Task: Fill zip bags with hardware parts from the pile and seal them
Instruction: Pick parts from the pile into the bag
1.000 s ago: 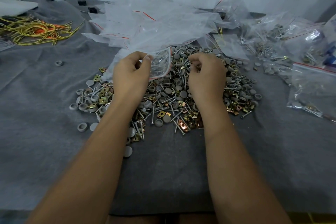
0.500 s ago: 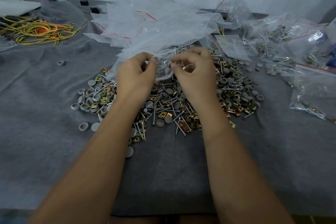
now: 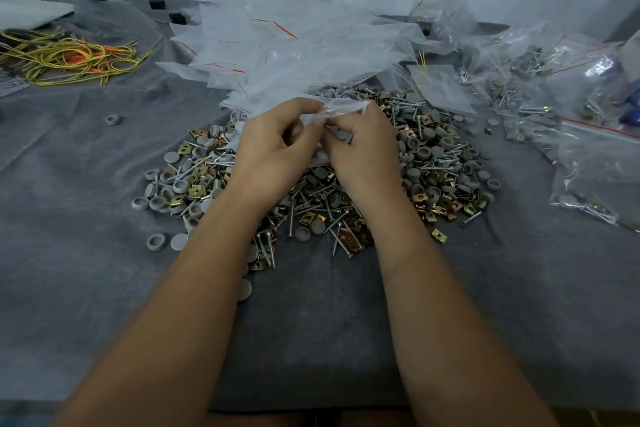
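A pile of hardware parts [image 3: 436,166], screws, grey caps and brass clips, lies on the grey cloth in the middle. Over it my left hand [image 3: 273,149] and my right hand [image 3: 363,149] are side by side, both pinching the mouth of one clear zip bag [image 3: 332,111] with a red strip. The bag's body trails back into the heap of empty bags [image 3: 304,55] behind the pile. What the bag holds is hidden by my fingers.
Filled clear bags [image 3: 588,135] lie at the right. A bundle of yellow and orange wires [image 3: 69,55] sits at the far left. A single grey cap [image 3: 113,120] rests apart on the grey cloth [image 3: 86,270]. A pale wall stands behind.
My right hand has moved left from the pile to meet my left hand, and both now pinch the bag's mouth together.
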{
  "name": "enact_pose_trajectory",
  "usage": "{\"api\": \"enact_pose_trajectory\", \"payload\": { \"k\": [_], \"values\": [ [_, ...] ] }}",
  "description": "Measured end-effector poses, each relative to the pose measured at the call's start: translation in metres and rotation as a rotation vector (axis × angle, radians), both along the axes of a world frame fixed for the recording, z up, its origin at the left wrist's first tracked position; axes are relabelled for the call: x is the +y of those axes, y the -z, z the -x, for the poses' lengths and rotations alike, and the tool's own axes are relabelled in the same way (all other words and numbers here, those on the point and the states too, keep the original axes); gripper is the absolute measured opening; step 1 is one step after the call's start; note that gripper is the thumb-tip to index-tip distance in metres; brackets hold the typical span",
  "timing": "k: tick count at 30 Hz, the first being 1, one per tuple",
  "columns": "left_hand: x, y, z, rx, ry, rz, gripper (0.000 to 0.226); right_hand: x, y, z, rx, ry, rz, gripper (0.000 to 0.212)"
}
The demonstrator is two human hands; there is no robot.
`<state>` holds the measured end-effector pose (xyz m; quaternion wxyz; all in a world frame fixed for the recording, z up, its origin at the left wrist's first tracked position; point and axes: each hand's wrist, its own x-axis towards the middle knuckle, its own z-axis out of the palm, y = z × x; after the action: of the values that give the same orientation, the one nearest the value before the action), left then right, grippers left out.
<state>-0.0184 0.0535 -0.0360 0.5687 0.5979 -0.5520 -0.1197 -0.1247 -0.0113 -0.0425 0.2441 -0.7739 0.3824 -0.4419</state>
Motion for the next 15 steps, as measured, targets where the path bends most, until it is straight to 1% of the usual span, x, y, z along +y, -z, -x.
{"api": "enact_pose_trajectory", "payload": {
  "k": [2, 6, 8, 11, 13, 15],
  "values": [
    [-0.001, 0.0, -0.002, 0.042, -0.037, 0.002, 0.017, 0.001, -0.001, 0.0, -0.039, -0.018, -0.001, 0.019],
    [-0.002, 0.001, -0.006, 0.123, -0.173, 0.023, 0.021, 0.003, -0.002, 0.003, -0.159, -0.047, 0.003, 0.019],
    [-0.002, 0.0, -0.008, 0.162, -0.245, 0.055, 0.022, 0.005, -0.003, 0.004, -0.221, -0.062, 0.004, 0.024],
    [-0.002, -0.002, -0.012, 0.226, -0.33, 0.093, 0.023, 0.007, -0.007, 0.006, -0.307, -0.05, 0.016, 0.037],
    [-0.004, -0.002, -0.015, 0.272, -0.369, 0.089, 0.024, 0.005, -0.007, 0.008, -0.272, 0.002, 0.003, 0.041],
    [-0.004, -0.001, -0.017, 0.289, -0.377, 0.073, 0.023, 0.003, -0.006, 0.01, -0.165, 0.075, -0.008, 0.037]
  ]
}}
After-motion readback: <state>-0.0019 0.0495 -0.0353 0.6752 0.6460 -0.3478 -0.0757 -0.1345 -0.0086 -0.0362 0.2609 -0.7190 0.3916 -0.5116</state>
